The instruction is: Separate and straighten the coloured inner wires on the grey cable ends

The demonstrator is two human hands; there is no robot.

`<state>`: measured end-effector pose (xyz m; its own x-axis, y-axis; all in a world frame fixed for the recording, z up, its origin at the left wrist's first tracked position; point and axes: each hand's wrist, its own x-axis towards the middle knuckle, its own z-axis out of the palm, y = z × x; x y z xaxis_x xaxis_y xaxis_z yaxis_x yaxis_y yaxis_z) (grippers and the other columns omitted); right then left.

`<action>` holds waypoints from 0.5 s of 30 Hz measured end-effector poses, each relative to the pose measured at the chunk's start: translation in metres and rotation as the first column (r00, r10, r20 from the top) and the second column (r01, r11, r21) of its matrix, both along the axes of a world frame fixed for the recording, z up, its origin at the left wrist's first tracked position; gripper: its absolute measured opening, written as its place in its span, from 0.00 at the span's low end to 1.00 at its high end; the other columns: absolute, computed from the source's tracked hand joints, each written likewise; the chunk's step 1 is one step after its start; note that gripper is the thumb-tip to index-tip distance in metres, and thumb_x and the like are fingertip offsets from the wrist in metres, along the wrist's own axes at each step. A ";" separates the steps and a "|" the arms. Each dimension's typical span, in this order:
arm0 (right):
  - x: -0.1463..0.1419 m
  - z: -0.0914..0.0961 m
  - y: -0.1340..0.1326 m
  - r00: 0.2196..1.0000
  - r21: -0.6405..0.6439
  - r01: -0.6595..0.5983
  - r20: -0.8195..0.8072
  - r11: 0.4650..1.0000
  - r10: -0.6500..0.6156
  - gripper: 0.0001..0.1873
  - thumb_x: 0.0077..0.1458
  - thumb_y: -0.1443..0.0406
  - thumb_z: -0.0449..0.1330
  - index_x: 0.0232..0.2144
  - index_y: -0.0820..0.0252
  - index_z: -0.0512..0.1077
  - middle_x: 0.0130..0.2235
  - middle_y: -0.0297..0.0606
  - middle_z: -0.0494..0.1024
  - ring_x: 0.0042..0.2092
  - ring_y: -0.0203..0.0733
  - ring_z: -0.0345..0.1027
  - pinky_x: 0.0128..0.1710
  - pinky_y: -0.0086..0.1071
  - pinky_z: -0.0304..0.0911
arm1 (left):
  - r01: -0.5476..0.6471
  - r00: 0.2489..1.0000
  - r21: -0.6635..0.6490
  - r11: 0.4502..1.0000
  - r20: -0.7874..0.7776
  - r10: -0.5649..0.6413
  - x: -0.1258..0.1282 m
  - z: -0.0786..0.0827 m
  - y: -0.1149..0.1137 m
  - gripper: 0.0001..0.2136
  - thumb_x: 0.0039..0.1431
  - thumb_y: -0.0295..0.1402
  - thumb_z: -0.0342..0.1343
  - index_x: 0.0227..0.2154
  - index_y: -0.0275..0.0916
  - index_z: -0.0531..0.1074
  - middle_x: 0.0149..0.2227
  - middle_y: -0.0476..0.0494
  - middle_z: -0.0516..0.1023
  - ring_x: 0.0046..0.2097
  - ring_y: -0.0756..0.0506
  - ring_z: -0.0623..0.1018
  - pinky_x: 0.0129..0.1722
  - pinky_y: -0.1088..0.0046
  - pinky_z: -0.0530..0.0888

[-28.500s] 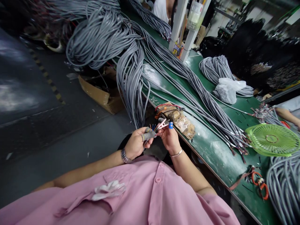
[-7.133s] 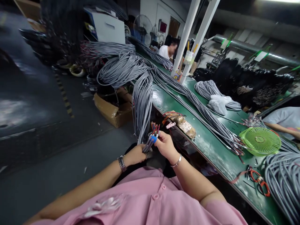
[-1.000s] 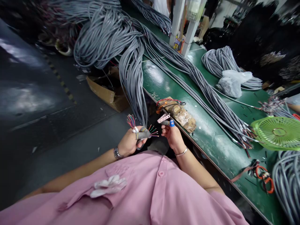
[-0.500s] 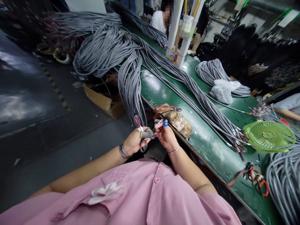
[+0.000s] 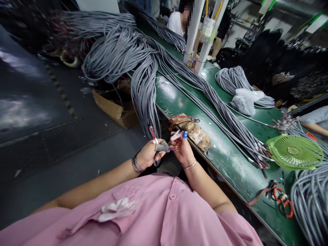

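My left hand (image 5: 150, 152) is closed around grey cables whose stripped ends fan out in thin coloured wires (image 5: 152, 132). A grey cover sits on its thumb, pressed down on the bundle. More fine wires (image 5: 172, 148) stick out from under that thumb towards my right hand (image 5: 185, 152). My right fingers, wrapped in pale tape with a blue cover on the thumb, are pinched at a thin orange wire (image 5: 169, 141); its tip is hidden. Long grey cables (image 5: 145, 89) hang over the table edge just beyond my hands.
A taped wooden block (image 5: 197, 133) lies at the edge of the green table (image 5: 225, 164). Further right are orange-handled scissors (image 5: 283, 201), a green fan (image 5: 294, 152) and coiled cables (image 5: 311, 201). A cardboard box (image 5: 107, 109) stands on the floor. Other people sit across the table.
My right hand has shifted slightly right, away from the left, and its taped fingers have turned a little. The left hand keeps its grip on the cables. The view has shifted slightly.
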<state>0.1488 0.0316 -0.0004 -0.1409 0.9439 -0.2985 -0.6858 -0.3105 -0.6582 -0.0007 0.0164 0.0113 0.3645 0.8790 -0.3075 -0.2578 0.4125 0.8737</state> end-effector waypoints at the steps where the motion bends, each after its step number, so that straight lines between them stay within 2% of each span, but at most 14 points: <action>1: 0.002 0.001 -0.001 1.000 -0.015 -0.011 -0.014 1.000 0.010 0.28 0.47 0.41 0.59 0.32 0.60 0.72 0.28 0.33 0.73 0.26 0.32 0.63 0.24 0.25 0.63 | -0.002 1.000 0.001 1.000 -0.006 0.002 -0.001 0.002 -0.001 0.07 0.44 0.32 0.58 0.19 0.36 0.66 0.12 0.51 0.68 0.11 0.56 0.58 0.12 0.80 0.50; 3: 0.005 0.002 -0.002 0.999 -0.025 -0.030 -0.026 0.999 0.030 0.27 0.48 0.42 0.59 0.33 0.60 0.73 0.29 0.34 0.74 0.26 0.32 0.64 0.25 0.26 0.64 | -0.007 1.000 0.015 1.000 -0.021 0.008 -0.003 0.005 -0.006 0.08 0.44 0.32 0.59 0.19 0.36 0.66 0.13 0.51 0.68 0.12 0.56 0.58 0.12 0.80 0.50; 8: 0.008 0.004 -0.007 0.997 0.034 -0.006 0.071 0.999 0.004 0.18 0.48 0.52 0.65 0.33 0.60 0.73 0.30 0.33 0.75 0.26 0.30 0.63 0.26 0.24 0.63 | -0.040 0.998 0.076 0.996 -0.048 0.044 -0.007 0.008 -0.017 0.10 0.47 0.35 0.60 0.19 0.35 0.67 0.14 0.51 0.69 0.12 0.56 0.59 0.12 0.80 0.52; 15: 0.007 0.007 -0.007 0.996 0.045 -0.022 0.084 0.999 0.018 0.19 0.50 0.51 0.63 0.35 0.60 0.74 0.29 0.32 0.72 0.26 0.29 0.62 0.25 0.24 0.62 | -0.110 0.993 0.062 0.992 -0.035 0.112 -0.004 0.008 -0.012 0.09 0.47 0.34 0.60 0.19 0.35 0.67 0.13 0.52 0.67 0.12 0.56 0.58 0.12 0.80 0.50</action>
<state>0.1553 0.0243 0.0068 -0.1364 0.9540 -0.2670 -0.6213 -0.2923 -0.7270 -0.0051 0.0039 0.0198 0.2528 0.9305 -0.2652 -0.2652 0.3303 0.9059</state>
